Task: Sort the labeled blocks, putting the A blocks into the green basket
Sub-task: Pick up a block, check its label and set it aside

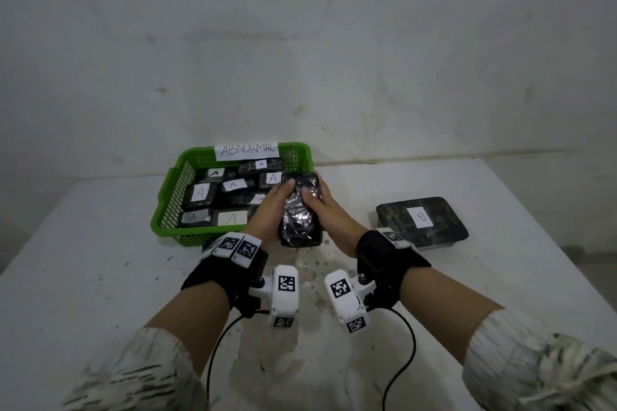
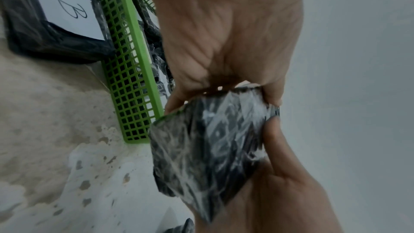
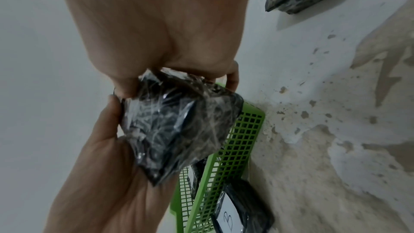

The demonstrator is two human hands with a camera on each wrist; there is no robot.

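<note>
A black block (image 1: 298, 220) wrapped in crinkled clear film is held in both hands just above the near right corner of the green basket (image 1: 167, 210); no label shows on it. My left hand (image 1: 272, 207) grips its left side and my right hand (image 1: 319, 207) its right side, thumbs on top. In the left wrist view my left hand (image 2: 224, 70) pinches the block (image 2: 208, 148) beside the basket (image 2: 130, 77). In the right wrist view my right hand (image 3: 179, 56) curls over the block (image 3: 179, 121), by the basket (image 3: 235, 139). Several A-labelled blocks (image 1: 233, 185) fill the basket.
A larger black block labelled B (image 1: 422, 222) lies on the white table (image 1: 100, 277) to the right. Another B block (image 2: 56, 15) lies against the basket's near wall, under my left wrist. A paper sign (image 1: 247, 150) hangs on the basket's far rim. A wall stands close behind.
</note>
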